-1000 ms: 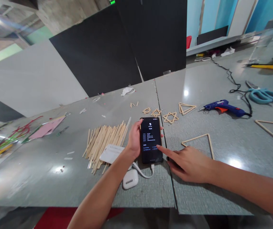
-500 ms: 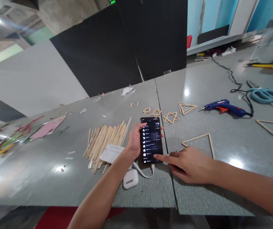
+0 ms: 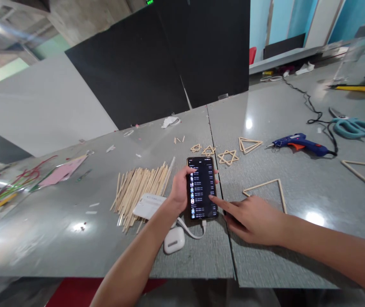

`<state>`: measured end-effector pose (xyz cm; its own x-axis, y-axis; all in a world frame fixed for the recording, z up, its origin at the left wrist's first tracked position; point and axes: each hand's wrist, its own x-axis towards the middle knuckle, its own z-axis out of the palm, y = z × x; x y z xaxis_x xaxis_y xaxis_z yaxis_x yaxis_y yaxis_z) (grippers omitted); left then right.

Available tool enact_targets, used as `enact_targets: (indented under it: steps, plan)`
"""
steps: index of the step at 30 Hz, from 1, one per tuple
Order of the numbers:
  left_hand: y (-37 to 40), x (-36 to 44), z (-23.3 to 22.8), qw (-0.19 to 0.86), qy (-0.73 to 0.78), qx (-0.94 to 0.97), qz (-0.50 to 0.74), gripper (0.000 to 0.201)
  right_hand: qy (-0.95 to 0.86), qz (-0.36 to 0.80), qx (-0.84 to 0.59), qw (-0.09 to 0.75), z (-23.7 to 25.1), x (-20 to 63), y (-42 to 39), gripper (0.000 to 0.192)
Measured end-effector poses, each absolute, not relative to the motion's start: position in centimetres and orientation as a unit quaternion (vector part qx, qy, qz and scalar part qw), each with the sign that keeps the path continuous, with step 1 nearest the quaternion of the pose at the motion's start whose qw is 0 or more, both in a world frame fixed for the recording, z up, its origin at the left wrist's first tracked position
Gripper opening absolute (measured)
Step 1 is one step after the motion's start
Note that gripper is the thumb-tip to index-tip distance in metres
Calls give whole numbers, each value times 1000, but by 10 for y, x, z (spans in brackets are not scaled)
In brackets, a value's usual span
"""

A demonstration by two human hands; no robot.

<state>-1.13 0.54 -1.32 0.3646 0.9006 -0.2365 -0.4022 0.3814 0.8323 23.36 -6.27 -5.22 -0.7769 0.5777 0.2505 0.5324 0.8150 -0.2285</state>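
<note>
A black phone (image 3: pixel 201 181) with a lit list on its screen is held over the grey table (image 3: pixel 73 238) by my left hand (image 3: pixel 178 190), which grips its left edge. My right hand (image 3: pixel 252 218) points with the index finger, its tip on the lower right of the screen, the other fingers curled. A white cable runs from the phone's bottom to a white charger (image 3: pixel 174 239) lying near the table's front edge.
A pile of wooden sticks (image 3: pixel 139 187) and a white card (image 3: pixel 148 205) lie left of the phone. Stick stars (image 3: pixel 227 157) and triangles (image 3: pixel 249 145) lie behind it, another triangle (image 3: pixel 267 189) by my right hand. A blue glue gun (image 3: pixel 299 143) and teal scissors (image 3: pixel 351 126) sit at the right.
The phone screen changed from a dark page to a list. My right index finger dropped to the bottom of the screen, then moved back up to its lower right.
</note>
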Motion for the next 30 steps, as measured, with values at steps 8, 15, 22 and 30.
enact_targets:
  steps: [8, 15, 22, 30]
  plan:
    - [5, -12, -12, 750, 366, 365, 413, 62, -939, 81, -287, 170, -53, 235, -62, 76]
    - [4, -10, -9, 734, 418, 352, 402, 61, -948, 107, -247, 172, -48, 238, -60, 69]
    - [5, -7, -8, 732, 414, 345, 416, 60, -947, 111, -247, 172, -49, 237, -60, 68]
    - [2, -6, -5, 719, 394, 345, 457, 52, -948, 112, -253, 154, -44, 237, -60, 68]
